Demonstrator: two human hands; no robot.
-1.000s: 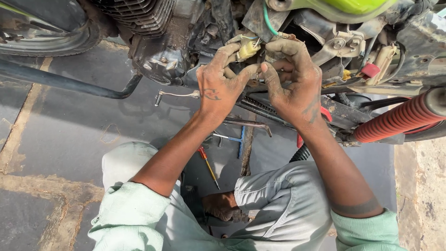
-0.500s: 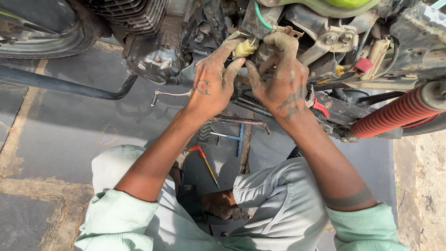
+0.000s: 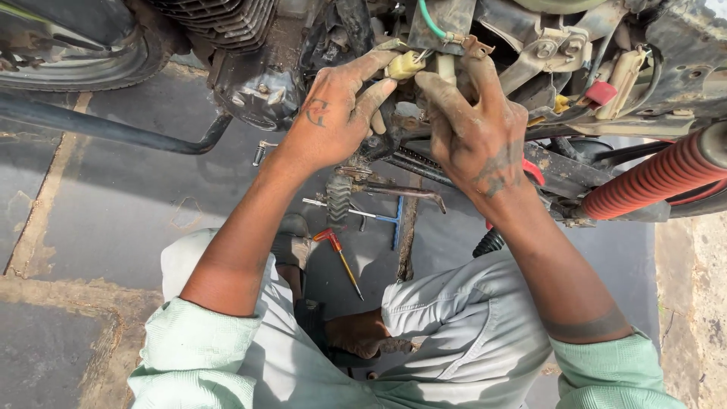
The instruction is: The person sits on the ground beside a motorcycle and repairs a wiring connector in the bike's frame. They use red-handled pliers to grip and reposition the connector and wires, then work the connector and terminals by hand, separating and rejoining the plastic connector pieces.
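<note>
The left hand [image 3: 333, 113] pinches a small yellowish connector [image 3: 404, 65] between thumb and fingertips, up under the motorcycle's frame [image 3: 545, 57]. The right hand [image 3: 477, 129] closes its grip on the parts just beside it, fingers curled behind a pale tube. A green wire [image 3: 430, 21] runs into the fitting above. The connector looks not yet seated; judging by this, the wiring work is midway. A red-handled screwdriver [image 3: 338, 254] and a blue T-wrench [image 3: 379, 216] lie on the floor [image 3: 113, 197] below.
</note>
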